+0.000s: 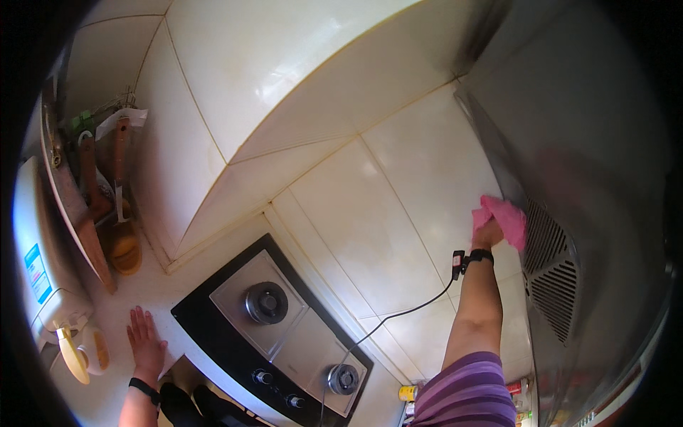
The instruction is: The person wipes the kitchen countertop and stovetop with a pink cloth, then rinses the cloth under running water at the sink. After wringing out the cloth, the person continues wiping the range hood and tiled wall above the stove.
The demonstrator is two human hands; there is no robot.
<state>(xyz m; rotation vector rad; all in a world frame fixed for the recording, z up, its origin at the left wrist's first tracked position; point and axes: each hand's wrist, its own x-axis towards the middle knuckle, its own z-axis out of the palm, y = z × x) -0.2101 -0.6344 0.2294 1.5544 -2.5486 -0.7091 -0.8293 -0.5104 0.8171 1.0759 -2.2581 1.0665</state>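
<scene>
My right hand [490, 235] reaches up and grips a pink cloth [504, 213]. The cloth meets the white tiled wall [427, 224] beside the lower edge of a metal range hood [603, 176], close to its slotted vent [552, 272]. Part of the hand is hidden by the cloth. Palm down, my left hand [144, 341] rests on the white countertop [128, 291] with nothing in it, thumb held away from the fingers. Between my two arms lies a gas cooktop [291, 341] with two burners, a black border and two knobs.
A dark cable [395, 315] runs from a device on my right wrist across the cooktop. Wooden-handled utensils [121, 155] and a cutting board [80, 213] stand at left, beside a white appliance [58, 299] with a yellow lever. A yellow can [408, 393] sits right of the cooktop.
</scene>
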